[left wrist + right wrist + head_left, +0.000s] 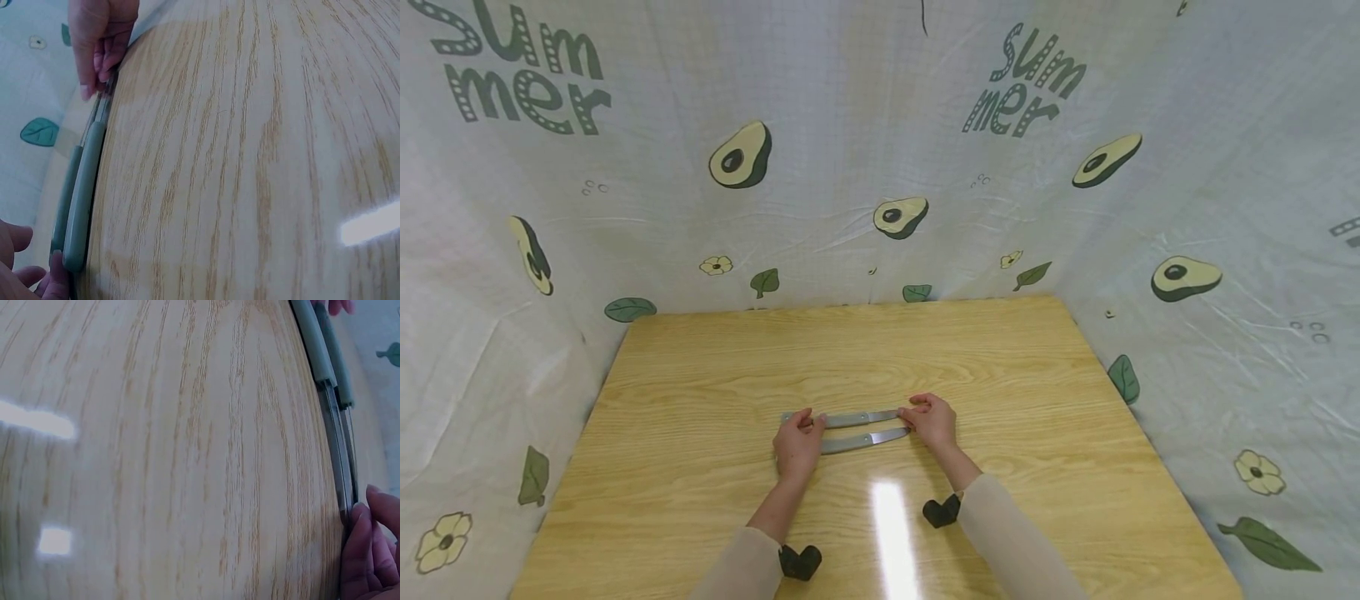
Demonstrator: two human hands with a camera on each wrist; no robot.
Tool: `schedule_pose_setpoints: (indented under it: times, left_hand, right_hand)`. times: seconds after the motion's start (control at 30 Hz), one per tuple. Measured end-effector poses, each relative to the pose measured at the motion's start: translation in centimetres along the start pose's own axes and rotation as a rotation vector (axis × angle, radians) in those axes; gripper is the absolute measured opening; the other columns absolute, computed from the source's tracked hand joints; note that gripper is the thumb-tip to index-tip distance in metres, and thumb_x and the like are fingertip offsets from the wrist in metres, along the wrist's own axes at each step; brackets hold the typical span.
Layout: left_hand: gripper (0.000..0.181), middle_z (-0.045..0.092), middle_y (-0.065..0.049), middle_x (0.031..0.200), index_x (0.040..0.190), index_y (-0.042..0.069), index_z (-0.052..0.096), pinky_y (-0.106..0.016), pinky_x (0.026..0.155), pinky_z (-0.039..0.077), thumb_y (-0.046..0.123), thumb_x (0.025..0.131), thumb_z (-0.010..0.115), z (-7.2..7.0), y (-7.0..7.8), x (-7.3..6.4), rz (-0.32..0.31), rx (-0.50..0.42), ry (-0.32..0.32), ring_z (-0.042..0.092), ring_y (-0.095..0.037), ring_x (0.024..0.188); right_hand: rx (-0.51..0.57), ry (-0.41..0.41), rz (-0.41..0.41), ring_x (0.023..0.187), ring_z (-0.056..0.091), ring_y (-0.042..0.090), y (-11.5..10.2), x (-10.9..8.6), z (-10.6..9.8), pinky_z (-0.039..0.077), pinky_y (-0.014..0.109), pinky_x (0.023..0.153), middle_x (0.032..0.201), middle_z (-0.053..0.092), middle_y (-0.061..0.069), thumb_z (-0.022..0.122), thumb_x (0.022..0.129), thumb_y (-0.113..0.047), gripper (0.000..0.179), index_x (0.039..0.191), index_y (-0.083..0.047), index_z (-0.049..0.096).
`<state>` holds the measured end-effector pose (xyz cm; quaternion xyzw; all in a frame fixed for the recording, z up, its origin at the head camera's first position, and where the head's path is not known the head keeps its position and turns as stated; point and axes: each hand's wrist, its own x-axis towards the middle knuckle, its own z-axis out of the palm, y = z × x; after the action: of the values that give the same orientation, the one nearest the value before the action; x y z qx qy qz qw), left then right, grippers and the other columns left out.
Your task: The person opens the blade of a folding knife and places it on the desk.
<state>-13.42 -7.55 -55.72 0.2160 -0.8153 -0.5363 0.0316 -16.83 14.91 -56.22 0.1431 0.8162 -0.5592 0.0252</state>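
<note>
Bracketing two knives (842, 445) now, long axes left-right, with left hand (797, 452) at handles (847, 421), right hand (935, 423) at blade tips (904, 431); fingers (358, 542) bent, cannot tell if gripping.

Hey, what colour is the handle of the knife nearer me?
The handle is muted green, clearest in the left wrist view.

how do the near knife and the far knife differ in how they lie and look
In the head view, the near knife slants more, while the far knife lies closer to level. The near knife's blade catches a bright shine; the far knife's looks duller. Both have grey-green handles and point right.
</note>
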Motion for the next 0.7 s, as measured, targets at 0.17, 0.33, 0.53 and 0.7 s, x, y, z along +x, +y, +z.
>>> schedule_pose_setpoints:
  times: [0.17, 0.33, 0.53, 0.7]
  left_hand:
    - [0.043, 0.065, -0.019, 0.113, 0.125, 0.0, 0.061, -0.041, 0.083, 0.057, 0.026, 0.092, 0.065, -0.1, 0.1, 0.0, -0.016, 0.001, -0.006, 0.066, -0.032, 0.103]
    - [0.043, 0.065, -0.02, 0.112, 0.126, -0.001, 0.059, -0.041, 0.082, 0.057, 0.024, 0.092, 0.065, -0.2, 0.2, -0.1, 0.003, 0.0, 0.015, 0.066, -0.033, 0.101]
    - [0.038, 0.065, -0.02, 0.107, 0.123, -0.003, 0.061, -0.037, 0.073, 0.059, 0.016, 0.091, 0.066, -1.1, 0.9, 0.0, 0.089, -0.061, 0.069, 0.067, -0.034, 0.096]
    - [0.036, 0.068, -0.02, 0.101, 0.122, -0.004, 0.062, -0.035, 0.068, 0.058, 0.01, 0.089, 0.068, -2.2, 1.0, 0.2, 0.147, -0.072, 0.158, 0.069, -0.034, 0.088]
  right_hand:
    - [0.009, 0.001, 0.01, 0.064, 0.07, 0.015, -0.1, -0.1, 0.0, 0.057, 0.023, 0.058, 0.077, 0.069, 0.011, 0.079, 0.079, -0.009, 0.031, 0.105, 0.003, 0.067]
    - [0.02, 0.004, 0.016, 0.065, 0.07, 0.015, -0.1, -0.1, -0.1, 0.058, 0.024, 0.06, 0.075, 0.067, 0.01, 0.079, 0.079, -0.008, 0.031, 0.105, 0.003, 0.067]
    - [0.038, 0.023, 0.024, 0.062, 0.068, 0.014, -0.1, 0.0, -0.2, 0.057, 0.023, 0.057, 0.072, 0.066, 0.007, 0.079, 0.079, -0.008, 0.03, 0.104, 0.003, 0.067]
    - [0.034, 0.056, 0.003, 0.066, 0.067, 0.015, -0.3, 0.0, -0.1, 0.054, 0.023, 0.058, 0.079, 0.07, 0.01, 0.079, 0.08, -0.012, 0.027, 0.101, 0.0, 0.068]
